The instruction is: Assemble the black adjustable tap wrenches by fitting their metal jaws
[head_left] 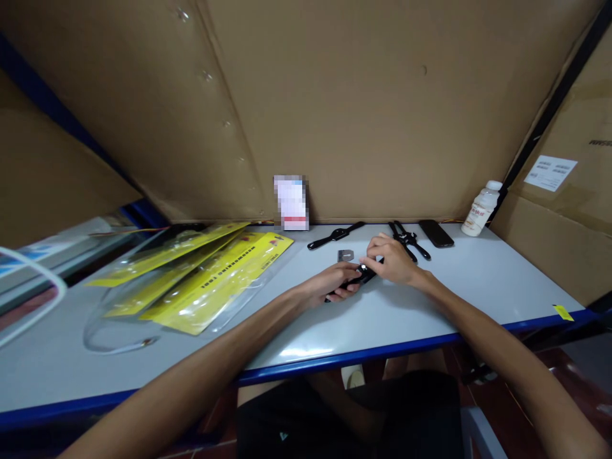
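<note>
Over the middle of the table, both my hands are closed on a black spokeshave (365, 273). My left hand (335, 280) wraps its near left handle, whose tip shows below the fingers. My right hand (391, 258) grips its right side, with thumb and fingers at the metal middle; what the fingertips press is hidden. Just behind the hands lies a flat silver blade (345, 255) with a slot. Another black spokeshave (338, 234) rests farther back on the left. Behind my right hand, more black spokeshaves (408, 238) lie crossed over each other.
Clear plastic packs with yellow cards (224, 274) spread over the left side. A black phone (436, 233) and a white bottle (482, 208) are at the back right. A blurred screen (291, 203) leans against the cardboard wall (354, 115). A white cable (119, 349) lies front left.
</note>
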